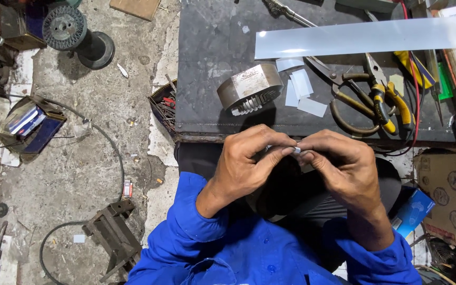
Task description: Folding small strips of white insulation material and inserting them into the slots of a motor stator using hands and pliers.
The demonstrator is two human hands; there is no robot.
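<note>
- Both hands meet just below the bench edge: the left hand (246, 163) and the right hand (344, 166) pinch a small white slip (297, 150) between thumbs and forefingers, fingertips touching.
- Only a sliver of that slip shows; the rest is buried under the fingers, so its shape and length cannot be made out.
- Blue sleeves (196, 232) run down out of the bottom of the view, and the dark lap beneath the hands is in shadow.
- Just above, on the dark bench top (212, 37), a round metal stator core (249, 88) lies tilted, its toothed face only half seen.
- Beside it lie several cut white paper pieces (302, 89), some overlapping.
- Farther right, large scissors (344, 95) and yellow-handled pliers (389, 95) lie crossed over each other.
- A long white strip (365, 36) stretches across the bench; its right end blurs into glare.
- On the concrete floor to the left, a wire spool (64, 26) stands, and the clutter at the left edge is cut off.
</note>
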